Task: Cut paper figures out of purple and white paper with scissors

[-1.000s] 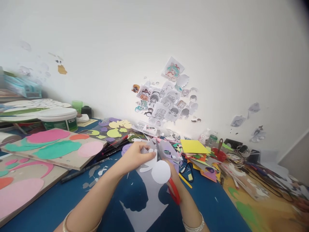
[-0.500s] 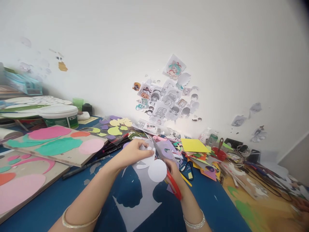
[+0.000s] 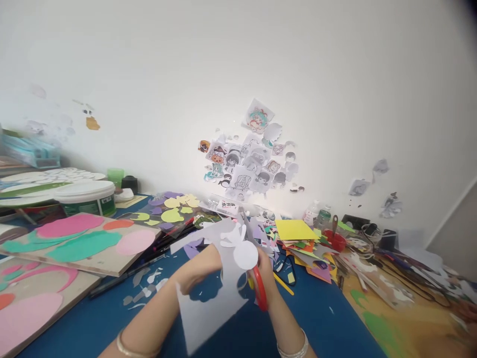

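Observation:
A pale grey sheet of paper with curved pieces cut out of it hangs over the blue tabletop in front of me. My left hand is behind the sheet and holds it up; the sheet hides its fingertips. A white paper shape, round with thin lobes at its top, lies against the sheet's front. On the right, my right hand is closed around the red-handled scissors. Their blades point away from me at the sheet's upper right, and are partly hidden and blurred.
Boards with pink and green paper shapes lie left, before a white-lidded tub. Yellow and coloured sheets are stacked right, beside a red cup. Paper scraps lie left of the sheet. Drawings cover the wall behind.
My left hand has moved from the sheet's top to behind it. The sheet has turned, and a strip now reaches out to the left. The view has tilted up slightly.

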`<state>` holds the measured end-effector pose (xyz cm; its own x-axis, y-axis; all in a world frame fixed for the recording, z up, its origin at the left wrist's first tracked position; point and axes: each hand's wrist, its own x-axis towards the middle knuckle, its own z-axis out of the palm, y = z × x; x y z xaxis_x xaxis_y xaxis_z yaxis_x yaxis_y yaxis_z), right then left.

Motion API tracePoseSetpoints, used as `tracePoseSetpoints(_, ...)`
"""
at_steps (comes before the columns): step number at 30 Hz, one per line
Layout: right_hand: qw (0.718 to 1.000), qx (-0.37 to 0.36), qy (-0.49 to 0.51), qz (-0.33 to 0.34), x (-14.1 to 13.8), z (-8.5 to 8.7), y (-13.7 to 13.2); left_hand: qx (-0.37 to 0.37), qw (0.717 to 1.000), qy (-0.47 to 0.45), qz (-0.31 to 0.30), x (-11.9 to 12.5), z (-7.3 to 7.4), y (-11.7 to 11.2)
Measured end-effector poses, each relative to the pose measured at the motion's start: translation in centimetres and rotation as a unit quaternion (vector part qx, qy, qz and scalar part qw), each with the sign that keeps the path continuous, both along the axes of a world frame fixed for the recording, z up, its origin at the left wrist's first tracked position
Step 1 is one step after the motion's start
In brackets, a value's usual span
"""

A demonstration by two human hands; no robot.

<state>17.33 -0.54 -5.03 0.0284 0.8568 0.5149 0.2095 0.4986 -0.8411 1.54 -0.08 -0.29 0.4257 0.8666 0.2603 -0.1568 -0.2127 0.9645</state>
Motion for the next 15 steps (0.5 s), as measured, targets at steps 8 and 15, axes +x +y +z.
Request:
tracePoseSetpoints(8,0.998,0.005,-0.02,-0.065,-0.8,1.4,-1.3,0.179,0.98,0.001,0.091,2.3,-0.7,-1.0)
tracePoseSetpoints(15,0.996,0.008,-0.034,-0.079,-1.5,1.6,-1.5,0.128,0.982,-0.059,0.126,3.5,-3.4,0.0)
